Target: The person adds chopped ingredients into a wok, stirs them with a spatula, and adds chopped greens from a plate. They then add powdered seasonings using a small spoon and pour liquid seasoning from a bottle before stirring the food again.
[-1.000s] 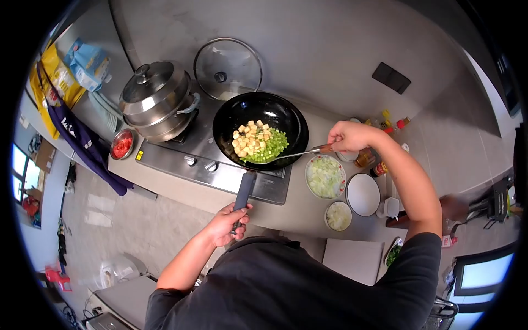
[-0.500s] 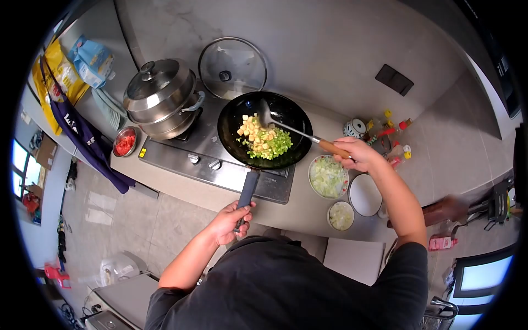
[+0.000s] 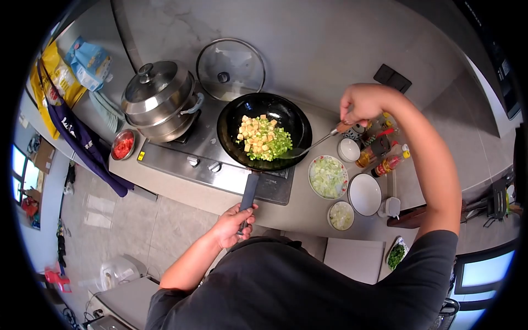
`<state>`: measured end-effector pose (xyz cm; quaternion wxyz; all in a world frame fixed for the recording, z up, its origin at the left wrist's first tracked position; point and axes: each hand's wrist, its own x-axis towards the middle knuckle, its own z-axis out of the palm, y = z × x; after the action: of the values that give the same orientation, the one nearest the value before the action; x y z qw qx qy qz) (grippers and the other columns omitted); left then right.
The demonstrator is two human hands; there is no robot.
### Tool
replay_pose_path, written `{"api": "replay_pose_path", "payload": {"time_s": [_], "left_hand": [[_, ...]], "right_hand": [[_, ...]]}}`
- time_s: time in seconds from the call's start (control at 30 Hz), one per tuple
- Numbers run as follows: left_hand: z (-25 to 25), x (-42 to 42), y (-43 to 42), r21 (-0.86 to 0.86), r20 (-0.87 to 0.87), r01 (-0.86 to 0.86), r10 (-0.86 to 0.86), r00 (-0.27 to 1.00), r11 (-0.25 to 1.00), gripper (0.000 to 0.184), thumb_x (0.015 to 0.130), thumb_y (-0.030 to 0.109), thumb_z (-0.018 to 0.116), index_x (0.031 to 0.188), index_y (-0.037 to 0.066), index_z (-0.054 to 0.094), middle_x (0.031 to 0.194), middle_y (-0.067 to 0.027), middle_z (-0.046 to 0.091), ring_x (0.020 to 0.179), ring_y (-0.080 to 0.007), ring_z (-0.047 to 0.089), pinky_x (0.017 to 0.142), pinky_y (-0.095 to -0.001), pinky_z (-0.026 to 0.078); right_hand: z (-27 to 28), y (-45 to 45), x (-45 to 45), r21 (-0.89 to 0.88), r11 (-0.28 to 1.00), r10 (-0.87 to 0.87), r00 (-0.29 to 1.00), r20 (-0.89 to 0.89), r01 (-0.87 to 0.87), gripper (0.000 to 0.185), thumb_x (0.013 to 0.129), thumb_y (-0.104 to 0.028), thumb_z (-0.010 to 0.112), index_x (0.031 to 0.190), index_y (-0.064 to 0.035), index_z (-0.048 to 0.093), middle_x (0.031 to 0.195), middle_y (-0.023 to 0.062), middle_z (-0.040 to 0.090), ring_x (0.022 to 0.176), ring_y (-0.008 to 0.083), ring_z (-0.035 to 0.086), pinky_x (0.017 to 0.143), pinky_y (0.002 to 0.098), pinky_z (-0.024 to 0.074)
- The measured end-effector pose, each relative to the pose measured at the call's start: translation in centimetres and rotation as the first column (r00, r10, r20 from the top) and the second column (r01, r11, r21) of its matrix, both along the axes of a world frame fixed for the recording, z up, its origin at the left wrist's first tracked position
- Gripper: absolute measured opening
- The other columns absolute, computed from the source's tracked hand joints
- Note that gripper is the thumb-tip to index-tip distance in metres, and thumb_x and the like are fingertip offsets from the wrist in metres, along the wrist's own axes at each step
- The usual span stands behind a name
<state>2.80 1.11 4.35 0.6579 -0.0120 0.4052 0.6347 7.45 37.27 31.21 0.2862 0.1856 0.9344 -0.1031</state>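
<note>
A black wok sits on the gas stove with pale yellow cubes and chopped green pieces in it. Around the wok's dark handle my left hand is closed. My right hand, raised right of the wok, grips the wooden handle of a metal spatula. The spatula's blade rests low at the wok's right side, touching or beside the green pieces.
Left of the wok stands a steel steamer pot, with a bowl of red pieces beside it. A glass lid leans on the wall. To the right are a bowl of chopped cabbage, white bowls and sauce bottles.
My right hand has lifted up and away, its wrist bent over. The spatula's blade has swung from the wok's upper middle to its lower right. The left hand stays on the handle.
</note>
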Motion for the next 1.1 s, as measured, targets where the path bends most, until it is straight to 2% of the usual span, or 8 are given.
{"api": "replay_pose_path", "payload": {"time_s": [0.27, 0.4, 0.6, 0.63, 0.73, 0.83, 0.87, 1.1], "left_hand": [[0.0, 0.1, 0.1, 0.025, -0.013, -0.008, 0.008, 1.0, 1.0, 0.02, 0.1, 0.019, 0.047, 0.119, 0.012, 0.048, 0.077, 0.0002, 0.049, 0.052, -0.0093, 0.047, 0.044, -0.0237, 0.037], [0.2, 0.1, 0.1, 0.01, -0.016, -0.006, 0.006, 1.0, 1.0, 0.02, 0.1, 0.019, 0.047, 0.119, 0.012, 0.048, 0.077, 0.0002, 0.049, 0.051, -0.0095, 0.046, 0.044, -0.0236, 0.036], [0.0, 0.0, 0.1, 0.023, -0.011, 0.005, -0.005, 1.0, 1.0, 0.019, 0.1, 0.019, 0.048, 0.118, 0.013, 0.048, 0.077, 0.0001, 0.049, 0.051, -0.0097, 0.046, 0.045, -0.0241, 0.037], [0.0, 0.1, 0.1, 0.011, -0.01, 0.01, -0.01, 1.0, 1.0, 0.018, 0.1, 0.019, 0.047, 0.117, 0.013, 0.048, 0.077, 0.0001, 0.049, 0.051, -0.0098, 0.045, 0.045, -0.0242, 0.037], [0.1, 0.0, 0.5, 0.009, -0.017, 0.013, -0.012, 1.0, 1.0, 0.018, 0.1, 0.018, 0.047, 0.117, 0.013, 0.048, 0.078, 0.0, 0.049, 0.051, -0.0099, 0.045, 0.045, -0.0244, 0.037], [0.2, 0.0, 0.1, 0.012, -0.014, 0.006, -0.005, 1.0, 1.0, 0.018, 0.1, 0.018, 0.048, 0.117, 0.013, 0.048, 0.078, 0.0001, 0.049, 0.052, -0.01, 0.045, 0.046, -0.0247, 0.038], [0.3, 0.0, 0.2, 0.017, -0.004, 0.003, -0.003, 1.0, 1.0, 0.017, 0.1, 0.019, 0.049, 0.116, 0.013, 0.048, 0.077, 0.0001, 0.049, 0.053, -0.0101, 0.045, 0.046, -0.0252, 0.039], [0.5, 0.2, 0.2, -0.005, -0.037, -0.002, 0.002, 0.999, 1.0, 0.018, 0.1, 0.018, 0.046, 0.118, 0.012, 0.047, 0.078, 0.0002, 0.049, 0.052, -0.0098, 0.044, 0.045, -0.024, 0.036]], "right_hand": [[-0.8, -6.0, -6.5, -0.034, 0.999, -0.021, 0.973, 0.228, 0.029, 0.012, 0.083, -0.016, 0.067, 0.082, -0.0043, 0.067, 0.057, 0.0034, 0.06, 0.042, 0.0089, 0.051, 0.039, 0.0253, 0.0369], [-3.2, -7.9, -5.5, -0.026, 0.997, -0.064, 0.991, 0.119, 0.067, 0.015, 0.083, -0.016, 0.066, 0.076, -0.0033, 0.065, 0.054, 0.0054, 0.058, 0.039, 0.0103, 0.048, 0.037, 0.0267, 0.0354], [-1.4, -7.7, -4.4, -0.033, 0.999, -0.024, 0.983, 0.184, 0.031, 0.025, 0.082, -0.024, 0.071, 0.069, -0.004, 0.063, 0.053, 0.0042, 0.058, 0.038, 0.0106, 0.047, 0.037, 0.0278, 0.0357], [-1.9, -8.8, -4.8, 0.038, 0.997, 0.058, 0.981, 0.187, -0.066, 0.028, 0.081, -0.027, 0.071, 0.067, -0.0041, 0.062, 0.052, 0.0036, 0.057, 0.037, 0.0108, 0.046, 0.036, 0.0286, 0.0358], [-3.6, -8.7, -5.8, -0.006, 0.999, -0.046, 0.994, 0.096, 0.046, 0.029, 0.078, -0.021, 0.07, 0.063, -0.0004, 0.059, 0.054, 0.0069, 0.057, 0.04, 0.0138, 0.047, 0.037, 0.0309, 0.0372], [-1.3, -9.0, -5.4, -0.015, 0.999, 0.039, 0.977, 0.211, -0.037, 0.023, 0.078, -0.018, 0.069, 0.065, -0.001, 0.058, 0.055, 0.0075, 0.057, 0.041, 0.0137, 0.048, 0.037, 0.0303, 0.0358], [-1.0, -8.3, -5.5, -0.057, 0.997, -0.031, 0.981, 0.19, 0.043, 0.019, 0.082, -0.014, 0.068, 0.068, -0.0031, 0.06, 0.052, 0.0056, 0.057, 0.035, 0.0086, 0.043, 0.033, 0.0262, 0.0313], [-1.7, -7.0, -6.4, -0.173, 0.978, -0.083, 0.981, 0.177, 0.114, 0.011, 0.083, -0.012, 0.065, 0.079, -0.0018, 0.062, 0.056, 0.0077, 0.058, 0.035, 0.0081, 0.044, 0.032, 0.0249, 0.0279]]}}
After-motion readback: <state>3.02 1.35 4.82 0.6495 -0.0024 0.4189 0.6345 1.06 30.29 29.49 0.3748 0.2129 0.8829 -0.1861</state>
